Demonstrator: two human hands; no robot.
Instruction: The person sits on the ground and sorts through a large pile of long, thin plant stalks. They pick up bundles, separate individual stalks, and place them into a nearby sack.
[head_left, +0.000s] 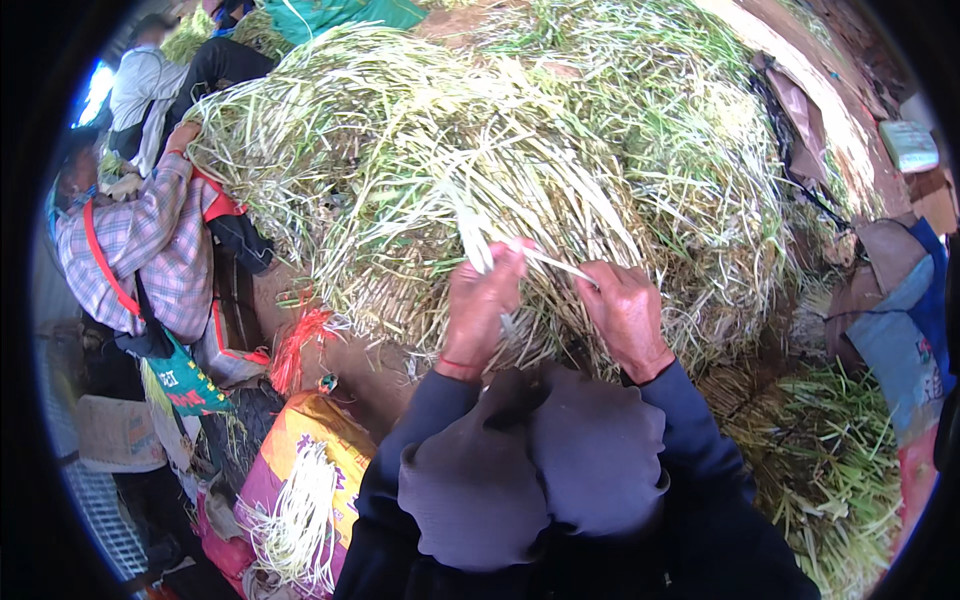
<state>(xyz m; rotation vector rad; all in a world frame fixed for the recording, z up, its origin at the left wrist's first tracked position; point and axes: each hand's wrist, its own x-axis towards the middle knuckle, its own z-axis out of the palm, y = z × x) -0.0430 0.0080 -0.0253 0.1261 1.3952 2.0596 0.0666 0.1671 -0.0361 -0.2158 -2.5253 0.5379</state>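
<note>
In front of my knees lies a big heap of long, pale green and whitish plant stalks (405, 150). Over its near side, my left hand (484, 304), with a thin red band around the wrist, grips a small bunch of whitish stalks (472, 236). A single pale stalk (555, 262) stretches between my two hands. Its right end is pinched between the thumb and fingers of my right hand (624, 311). Part of the bunch is hidden behind my left fingers.
A person in a plaid shirt (135, 255) sits at the left, one hand on the heap. Red plastic strands (300, 345) lie nearby. White stalks (300, 517) rest on a yellow and purple sack (349, 450). More stalks (832, 450) lie at my right.
</note>
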